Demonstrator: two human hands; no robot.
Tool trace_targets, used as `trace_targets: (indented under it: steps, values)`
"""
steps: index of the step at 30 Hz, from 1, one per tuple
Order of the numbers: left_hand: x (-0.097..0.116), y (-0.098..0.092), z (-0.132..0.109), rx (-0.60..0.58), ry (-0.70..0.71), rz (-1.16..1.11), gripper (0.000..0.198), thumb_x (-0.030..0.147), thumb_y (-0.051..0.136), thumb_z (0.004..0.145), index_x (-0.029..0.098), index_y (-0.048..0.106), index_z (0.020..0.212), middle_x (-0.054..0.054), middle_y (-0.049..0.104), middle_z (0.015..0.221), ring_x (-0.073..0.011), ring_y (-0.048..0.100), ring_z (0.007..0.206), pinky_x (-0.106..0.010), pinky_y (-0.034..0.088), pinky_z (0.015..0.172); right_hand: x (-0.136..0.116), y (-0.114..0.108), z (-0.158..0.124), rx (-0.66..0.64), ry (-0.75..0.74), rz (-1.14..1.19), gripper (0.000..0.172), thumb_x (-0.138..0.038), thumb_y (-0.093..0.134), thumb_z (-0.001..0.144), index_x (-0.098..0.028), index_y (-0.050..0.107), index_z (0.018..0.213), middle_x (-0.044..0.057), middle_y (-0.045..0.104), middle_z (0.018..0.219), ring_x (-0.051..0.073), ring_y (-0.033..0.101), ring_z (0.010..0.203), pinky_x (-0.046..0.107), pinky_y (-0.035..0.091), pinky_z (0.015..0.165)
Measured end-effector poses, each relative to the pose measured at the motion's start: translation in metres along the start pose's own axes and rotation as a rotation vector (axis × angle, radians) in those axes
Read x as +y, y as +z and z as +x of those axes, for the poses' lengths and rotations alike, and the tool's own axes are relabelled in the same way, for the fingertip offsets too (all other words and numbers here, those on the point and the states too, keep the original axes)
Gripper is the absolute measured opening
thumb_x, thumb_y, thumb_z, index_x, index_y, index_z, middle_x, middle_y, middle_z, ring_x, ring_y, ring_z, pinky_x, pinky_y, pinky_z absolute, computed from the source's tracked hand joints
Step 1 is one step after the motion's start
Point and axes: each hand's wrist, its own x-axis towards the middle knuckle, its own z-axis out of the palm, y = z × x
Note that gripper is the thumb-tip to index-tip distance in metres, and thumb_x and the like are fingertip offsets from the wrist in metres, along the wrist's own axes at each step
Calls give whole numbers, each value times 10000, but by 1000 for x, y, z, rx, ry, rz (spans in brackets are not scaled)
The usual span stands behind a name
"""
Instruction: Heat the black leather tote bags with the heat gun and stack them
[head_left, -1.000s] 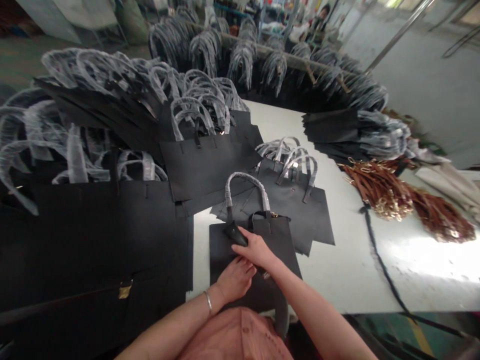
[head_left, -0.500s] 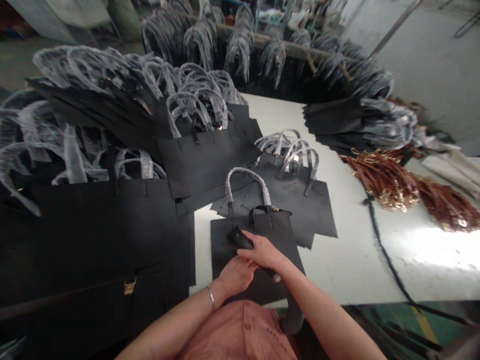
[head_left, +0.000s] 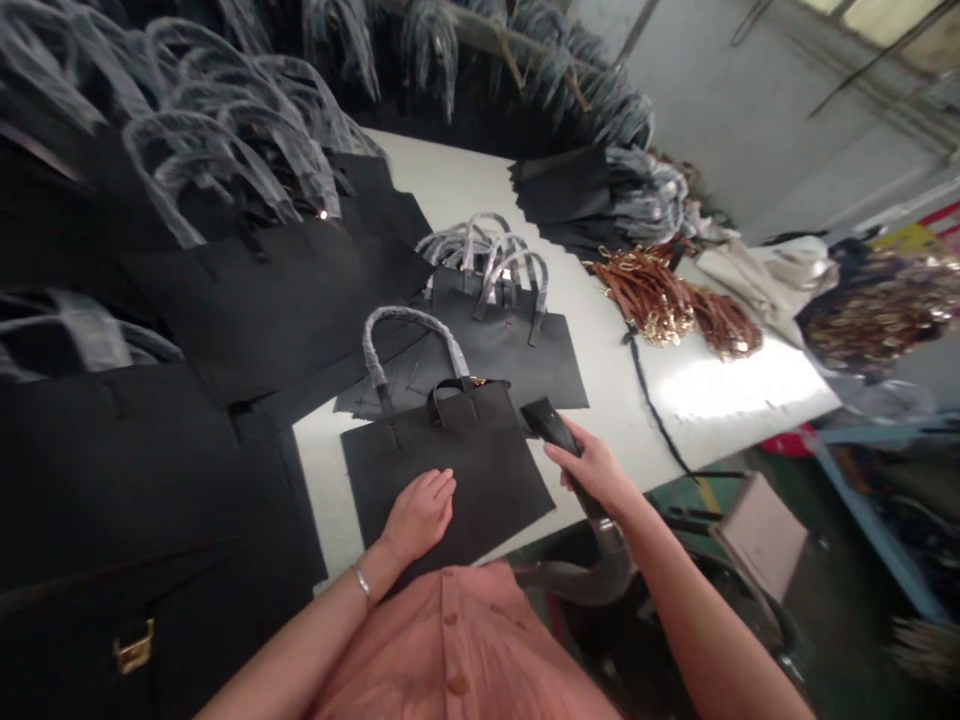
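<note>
A black handbag (head_left: 457, 470) lies flat on the pale table in front of me. Its single visible handle (head_left: 412, 318) is wrapped in clear plastic and stands up at the far edge. My left hand (head_left: 421, 512) rests on the bag's front, fingers together and laid down, holding nothing. Just off the bag's right side, my right hand (head_left: 596, 470) is closed around a black flat-ended nozzle (head_left: 551, 424). A metal band shows below that hand, and a grey hose (head_left: 562, 582) curves from there past the table edge.
Several black bags (head_left: 255, 310) with wrapped handles are piled at left, and more (head_left: 517, 340) lie behind. Brown straps with gold clips (head_left: 652, 295) sit at right near a black cord (head_left: 651, 400). A chair (head_left: 761, 535) stands beyond the table's near right edge.
My right hand has moved the nozzle off the bag to its right. My left hand, previously touching the right, now lies alone on the bag. The view has swung right.
</note>
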Motion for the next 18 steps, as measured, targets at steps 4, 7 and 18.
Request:
trace_targets:
  steps: [4, 7, 18]
  values:
    - [7, 8, 23, 2, 59, 62, 373, 226, 465, 956, 171, 572, 1309, -140, 567, 1385, -281, 542, 1207, -459, 455, 1037, 66, -10, -64, -14, 272, 113, 748, -448, 664, 803, -185, 443, 1467, -64, 561, 536, 117, 519, 394, 218, 417, 388]
    - [12, 12, 35, -47, 132, 66, 395, 250, 478, 961, 170, 555, 1340, -134, 518, 1452, -288, 494, 1280, -460, 406, 1102, 98, 1, -106, -16, 429, 228, 761, -453, 655, 810, -194, 409, 1483, -50, 593, 582, 111, 523, 400, 214, 419, 388]
    - [15, 12, 39, -97, 154, 96, 377, 241, 487, 949, 153, 607, 1296, -155, 556, 1409, -302, 521, 1235, -453, 446, 1058, 117, 19, -81, 216, 384, 460, 670, -530, 704, 780, -165, 536, 1317, -59, 567, 562, 104, 505, 414, 206, 392, 385]
